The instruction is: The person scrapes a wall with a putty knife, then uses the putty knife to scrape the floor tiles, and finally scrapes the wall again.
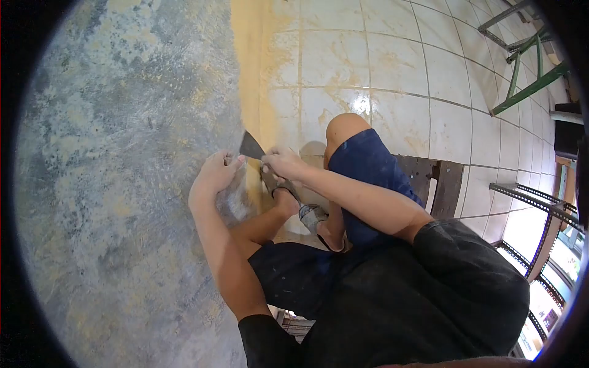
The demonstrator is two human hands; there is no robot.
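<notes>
Scraper (251, 146) is gripped in my R hand (284, 164) at the edge of the grey surface (141, 184), by the yellow strip (250, 80), best kept low-angled w/ light, even pressure; L hand (215, 175) is half-curled nearby, can't tell if holding anything.

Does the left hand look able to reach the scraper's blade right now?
Probably yes: the left hand is close beside the blade, with nothing visible between them; the right hand holds the other end.

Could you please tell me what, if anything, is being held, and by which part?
The right hand holds a dark, flat scraper with a triangular blade, gripped at its narrow end; any handle is hidden.
</notes>
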